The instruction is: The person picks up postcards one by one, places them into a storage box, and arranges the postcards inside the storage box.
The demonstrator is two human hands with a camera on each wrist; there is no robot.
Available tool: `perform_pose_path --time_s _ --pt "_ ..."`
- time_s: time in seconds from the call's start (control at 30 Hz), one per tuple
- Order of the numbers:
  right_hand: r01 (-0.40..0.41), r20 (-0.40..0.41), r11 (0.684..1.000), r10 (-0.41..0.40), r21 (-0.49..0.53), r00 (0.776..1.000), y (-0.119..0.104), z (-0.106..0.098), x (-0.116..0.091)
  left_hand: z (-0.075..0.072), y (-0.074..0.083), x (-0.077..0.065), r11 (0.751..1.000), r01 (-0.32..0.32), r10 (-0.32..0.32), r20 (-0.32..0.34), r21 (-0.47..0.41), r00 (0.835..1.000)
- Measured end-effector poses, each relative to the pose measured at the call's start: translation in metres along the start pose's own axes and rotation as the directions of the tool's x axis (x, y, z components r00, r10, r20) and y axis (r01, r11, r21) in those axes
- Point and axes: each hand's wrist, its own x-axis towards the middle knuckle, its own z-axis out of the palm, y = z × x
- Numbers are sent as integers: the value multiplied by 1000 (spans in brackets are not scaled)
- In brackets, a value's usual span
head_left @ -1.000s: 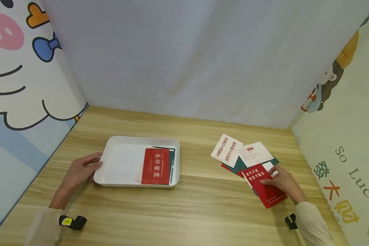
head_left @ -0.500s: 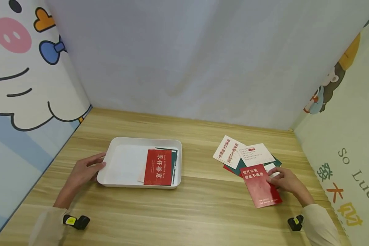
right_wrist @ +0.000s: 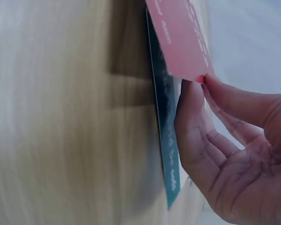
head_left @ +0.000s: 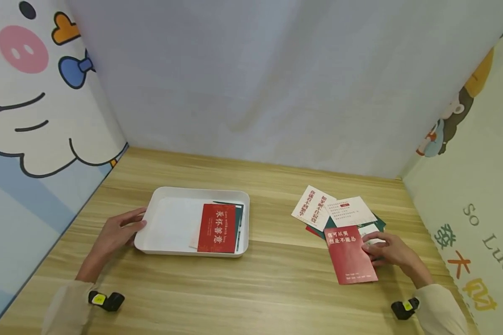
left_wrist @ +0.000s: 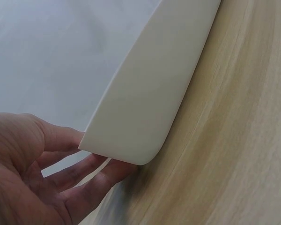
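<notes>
Fingers and thumb of the right hand pinch the right edge of a rectangular red card, held tilted just above the near side of a loose pile of white, green and red cards on the tabletop. White characters across its top read 你可以哭 但是不能怂; the lines at its foot are too small to read. At left, the left hand grips the end of a white tray, in which a second red card reads 永怀善意.

The held card is white-lettered red, the tray plain white, the table streaky yellowish tan.
</notes>
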Motion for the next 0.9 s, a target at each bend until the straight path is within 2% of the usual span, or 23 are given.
perform_pose_path --time_s 0.23,0.43,0.67,0.9 --pt "-29 -3 997 29 67 1000 -2 7 -1 -2 3 -3 1000 9 -9 -9 -30 1000" --pt "-72 -27 987 77 142 997 0 9 -2 0 4 -2 998 -8 7 -18 -68 1000" --pt "-30 -30 961 40 275 999 -4 13 -4 2 7 -1 998 -10 8 -28 -70 1000" --pt "26 -40 935 -13 355 999 -27 35 4 0 3 -4 997 -10 7 -37 -77 999"
